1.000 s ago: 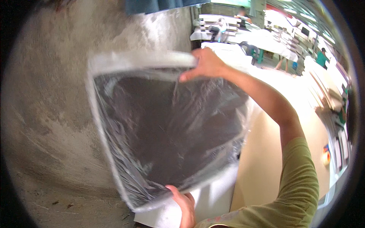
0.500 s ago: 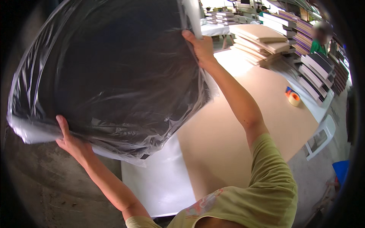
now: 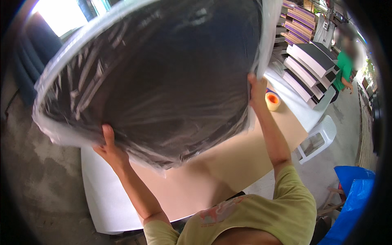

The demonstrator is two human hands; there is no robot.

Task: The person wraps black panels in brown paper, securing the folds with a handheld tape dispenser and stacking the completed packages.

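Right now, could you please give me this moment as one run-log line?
left hand: grips panel's lower edge | right hand: grips its right edge | plastic-wrapped dark panel: raised over table

**Panel swung up over the table**

Plastic-wrapped dark panel (image 3: pixel 163 77) went from hanging low against the wall to overhead above the beige table (image 3: pixel 228 163). Left hand (image 3: pixel 109 149) moved under its lower edge; right hand (image 3: pixel 257 87) probably regripped the side, blurry.

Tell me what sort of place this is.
Probably a small workshop or packing area. Flat boards sit in stacks at the back, a tape roll lies on the worktable, and both hands lift a plastic-wrapped dark panel over a concrete floor.
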